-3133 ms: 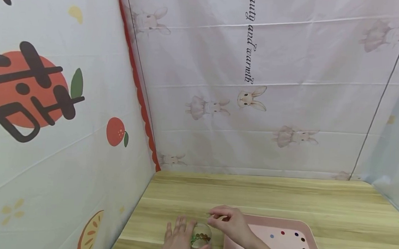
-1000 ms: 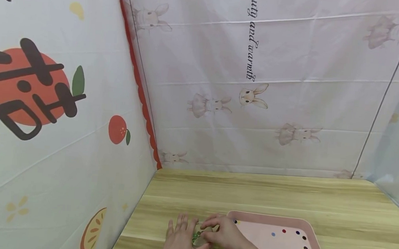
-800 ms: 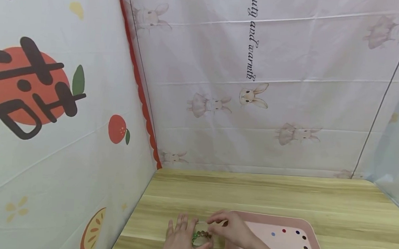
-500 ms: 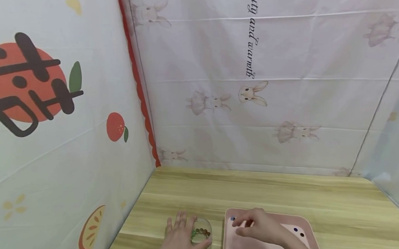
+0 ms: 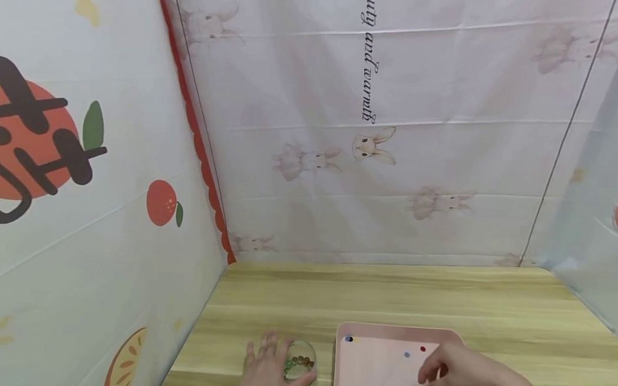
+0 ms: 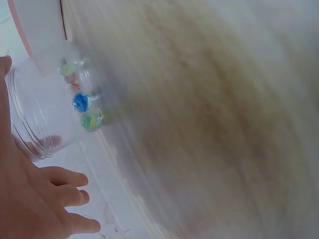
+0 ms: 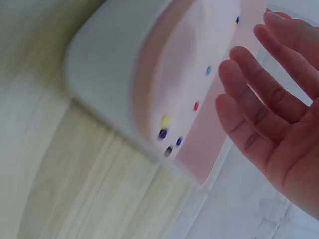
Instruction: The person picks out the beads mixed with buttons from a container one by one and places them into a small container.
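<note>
My left hand (image 5: 267,372) holds a clear jar (image 6: 42,94) on the table, thumb and forefinger around its threaded neck while the other fingers spread away. Several glass marbles (image 6: 80,102) lie on the jar's bottom, with green, blue and red in them; from the head view they look green and brown. Over the right part of a pink tray (image 5: 372,368) hovers my right hand (image 5: 457,370). Its fingers are loosely bent, and the right wrist view shows nothing in the palm. Small coloured pieces, among them a red one (image 7: 196,106) and a yellow one (image 7: 165,120), lie in the tray.
The jar and tray stand side by side on a wood-grain table (image 5: 388,292), with a narrow gap between them. A rabbit-print curtain (image 5: 297,216) hangs behind the table. A fruit-print curtain (image 5: 97,263) borders the left side, another sheet the right.
My right hand has moved from beside the jar, across the tray to its right part. The left hand stays at the jar. The head view has shifted slightly.
</note>
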Tool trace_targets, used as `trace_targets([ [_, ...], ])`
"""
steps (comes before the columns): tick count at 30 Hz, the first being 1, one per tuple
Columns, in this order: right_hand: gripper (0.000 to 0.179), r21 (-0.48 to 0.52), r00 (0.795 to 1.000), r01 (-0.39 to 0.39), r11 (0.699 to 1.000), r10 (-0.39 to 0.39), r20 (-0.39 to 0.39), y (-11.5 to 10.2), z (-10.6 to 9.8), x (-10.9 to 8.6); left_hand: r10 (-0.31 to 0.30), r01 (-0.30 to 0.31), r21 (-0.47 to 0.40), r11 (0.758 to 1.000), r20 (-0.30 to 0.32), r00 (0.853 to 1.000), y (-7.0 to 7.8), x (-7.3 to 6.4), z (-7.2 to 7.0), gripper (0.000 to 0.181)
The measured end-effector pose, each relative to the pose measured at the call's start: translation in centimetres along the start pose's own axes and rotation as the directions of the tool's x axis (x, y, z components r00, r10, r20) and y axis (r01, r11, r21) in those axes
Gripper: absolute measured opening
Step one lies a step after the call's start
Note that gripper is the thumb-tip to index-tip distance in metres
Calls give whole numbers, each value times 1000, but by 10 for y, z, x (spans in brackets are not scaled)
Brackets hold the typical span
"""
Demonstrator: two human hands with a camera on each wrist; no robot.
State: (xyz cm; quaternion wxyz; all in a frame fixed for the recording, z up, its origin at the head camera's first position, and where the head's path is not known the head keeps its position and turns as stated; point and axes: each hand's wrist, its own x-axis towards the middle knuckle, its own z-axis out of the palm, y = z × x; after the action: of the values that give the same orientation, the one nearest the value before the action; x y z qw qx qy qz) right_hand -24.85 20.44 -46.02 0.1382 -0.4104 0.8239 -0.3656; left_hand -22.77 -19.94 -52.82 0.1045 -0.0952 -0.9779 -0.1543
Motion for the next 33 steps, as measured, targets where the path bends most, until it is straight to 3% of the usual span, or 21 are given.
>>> trace_targets([
  [4, 12, 3, 994, -95, 995, 95, 52, 6, 2, -13, -13, 13, 1, 1000, 10, 1000, -2, -1, -1, 93],
  [7, 17, -45, 992, -91, 995, 94, 79, 7, 9, -18, -18, 18, 0, 1000, 16, 1000, -2, -1, -1, 93],
  [9, 17, -11, 990, -95, 995, 96, 99, 5, 14, -18, -20, 21, -2, 1000, 16, 1000, -2, -1, -1, 93],
  [14, 11, 124, 978, -196, 973, 186, 92, -5, 27, -18, -10, 10, -3, 1000, 4, 1000, -1, 0, -1, 91],
  [17, 13, 139, 981, -187, 972, 176, 87, -8, 31, -15, -5, 5, -7, 1000, -1, 1000, -2, 1, 0, 91],
  [25, 12, 152, 992, -95, 984, 81, 99, -8, 44, 9, -11, 11, -16, 1000, 0, 1000, -3, 1, -1, 90],
  [33, 8, 153, 978, -192, 969, 176, 113, -24, 68, 45, -8, 8, -20, 1000, 16, 1000, -3, 1, -2, 92],
])
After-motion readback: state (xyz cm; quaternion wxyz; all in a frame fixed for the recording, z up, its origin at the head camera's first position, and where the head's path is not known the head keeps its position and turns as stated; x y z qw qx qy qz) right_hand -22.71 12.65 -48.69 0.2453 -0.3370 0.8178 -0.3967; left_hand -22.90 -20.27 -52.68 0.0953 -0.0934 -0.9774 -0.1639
